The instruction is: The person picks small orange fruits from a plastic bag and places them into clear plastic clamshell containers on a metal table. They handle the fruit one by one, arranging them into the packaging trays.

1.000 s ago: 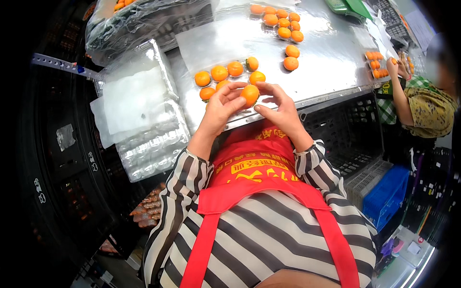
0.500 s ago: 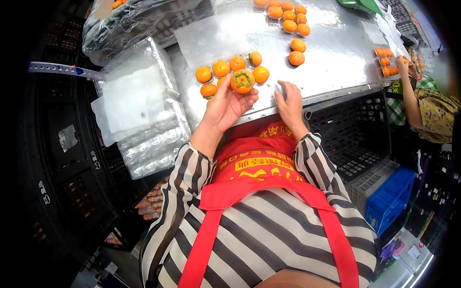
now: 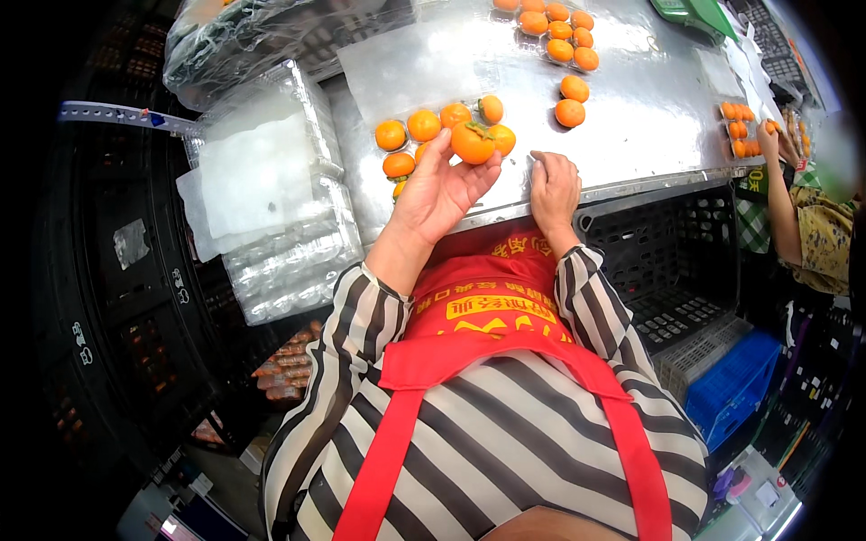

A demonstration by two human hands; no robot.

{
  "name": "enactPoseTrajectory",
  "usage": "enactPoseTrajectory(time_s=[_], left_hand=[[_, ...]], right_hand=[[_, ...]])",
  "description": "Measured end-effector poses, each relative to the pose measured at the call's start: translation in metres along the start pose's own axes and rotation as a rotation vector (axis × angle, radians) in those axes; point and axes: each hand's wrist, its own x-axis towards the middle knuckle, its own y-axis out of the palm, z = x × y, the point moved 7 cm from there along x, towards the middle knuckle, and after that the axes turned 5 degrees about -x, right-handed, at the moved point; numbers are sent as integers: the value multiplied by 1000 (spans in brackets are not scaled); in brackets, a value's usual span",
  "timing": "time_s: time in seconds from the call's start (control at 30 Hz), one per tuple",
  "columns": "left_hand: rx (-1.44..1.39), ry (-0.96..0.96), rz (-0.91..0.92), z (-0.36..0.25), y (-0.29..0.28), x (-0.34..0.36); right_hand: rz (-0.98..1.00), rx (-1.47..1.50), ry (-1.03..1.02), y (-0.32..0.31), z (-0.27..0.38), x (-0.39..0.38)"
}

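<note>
My left hand grips an orange persimmon between thumb and fingers. The fruit is tilted, with its green calyx toward the right. Beneath and behind it, several persimmons sit in rows at the left of the metal table; my hand hides some of them. My right hand rests at the table's front edge, its fingers loosely bent, with nothing visible in it. Two loose persimmons lie on the table beyond the right hand.
Stacked clear plastic trays stand left of the metal table. More persimmons sit in a clear tray at the far side. A black crate and a blue crate are at right. Another person's arm reaches to persimmons there.
The persimmon in my left hand has turned: its calyx faced up toward me and now points right. My right hand's fingers have drawn closer together. The whole view has shifted slightly.
</note>
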Motion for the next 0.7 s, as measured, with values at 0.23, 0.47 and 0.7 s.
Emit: enactPoseTrajectory(time_s=[0.23,0.47,0.7], left_hand=[[78,64,2,-11,19,-4],[176,165,112,-40,41,0],[537,636,509,-260,196,10]], right_hand=[[-42,-51,-15,0,2,0],[-62,-78,-18,0,-3,-1],[-10,111,6,-3,0,5]])
